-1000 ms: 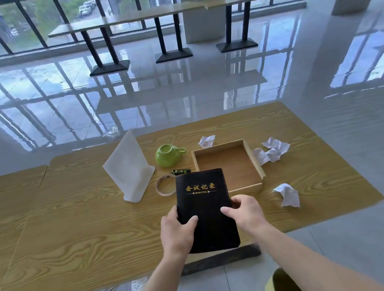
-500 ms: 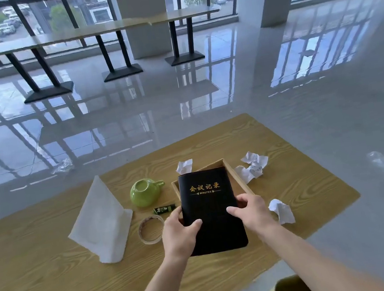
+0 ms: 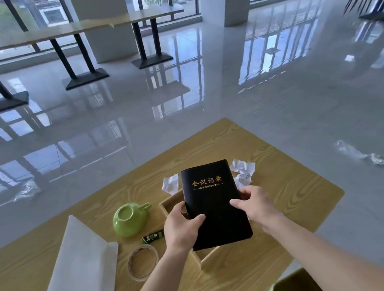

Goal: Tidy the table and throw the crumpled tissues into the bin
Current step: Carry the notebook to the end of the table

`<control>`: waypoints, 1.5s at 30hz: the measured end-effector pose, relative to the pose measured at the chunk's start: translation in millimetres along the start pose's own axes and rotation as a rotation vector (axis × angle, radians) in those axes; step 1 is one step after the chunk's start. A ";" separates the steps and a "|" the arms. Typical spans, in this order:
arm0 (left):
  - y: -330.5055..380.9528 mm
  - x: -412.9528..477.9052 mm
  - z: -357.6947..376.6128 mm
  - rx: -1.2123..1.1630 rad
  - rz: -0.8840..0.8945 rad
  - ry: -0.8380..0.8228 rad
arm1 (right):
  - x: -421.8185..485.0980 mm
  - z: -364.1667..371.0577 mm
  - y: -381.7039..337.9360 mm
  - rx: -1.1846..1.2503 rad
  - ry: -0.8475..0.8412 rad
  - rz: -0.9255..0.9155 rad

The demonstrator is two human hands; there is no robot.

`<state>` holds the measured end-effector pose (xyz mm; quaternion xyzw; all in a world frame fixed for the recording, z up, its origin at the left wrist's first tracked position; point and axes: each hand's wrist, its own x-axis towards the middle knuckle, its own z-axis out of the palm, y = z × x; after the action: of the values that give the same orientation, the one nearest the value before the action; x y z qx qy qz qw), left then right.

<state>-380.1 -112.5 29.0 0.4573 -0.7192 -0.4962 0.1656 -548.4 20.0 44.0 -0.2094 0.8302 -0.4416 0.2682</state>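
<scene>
Left hand: your fingers are clamped on the left edge of the notebook, thumb lying across the black cover.
Right hand: you pinch the right edge the same way, thumb on top and the other fingers hidden beneath.
Notebook: you hold it flat, title side up, above the tray; it hides most of the tray, so you cannot see the tray floor.
Step in hand: this looks like laying the notebook into the tray. Square its long edges with the tray walls, lower the far end first, then let the near end down so no corner rides up on the rim.
Release: slide your fingers out sideways only once the spine sits flat.
Tabletop: to the left lie the tape ring, a small green packet, a folded white sheet and the overturned green cup; keep your left elbow off them.
Tissues: one crumpled tissue sits just beyond the tray's far left corner, another beyond its far right; both await the bin, which is out of view.
Floor: scraps of clear wrap lie off to the right.
</scene>
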 end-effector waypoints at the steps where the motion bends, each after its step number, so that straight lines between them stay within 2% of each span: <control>1: 4.2 6.6 5.1 0.007 0.010 -0.004 | 7.9 -4.3 0.8 0.006 0.000 0.005; 7: 33.4 54.0 46.6 0.031 -0.008 0.001 | 70.2 -34.2 9.0 0.005 0.006 0.007; 17: 95.3 145.6 123.5 0.135 -0.046 0.080 | 210.5 -90.5 11.1 -0.037 -0.098 -0.029; 29: 132.4 239.7 212.1 0.197 -0.157 0.042 | 344.0 -132.9 30.1 -0.269 -0.092 -0.033; 34: 137.0 261.3 251.8 0.235 -0.235 -0.016 | 378.0 -150.6 43.4 -0.301 -0.097 0.023; 39: 130.0 269.3 280.2 0.436 -0.299 -0.100 | 389.8 -158.8 62.7 -0.337 -0.101 0.075; 45: 114.4 262.2 278.9 0.469 -0.270 -0.106 | 377.4 -138.2 93.9 -0.337 -0.059 0.099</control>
<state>-767.7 -161.0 -54.9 0.5483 -0.7544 -0.3573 -0.0505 -936.0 -65.8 -69.3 -0.2230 0.8935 -0.2760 0.2751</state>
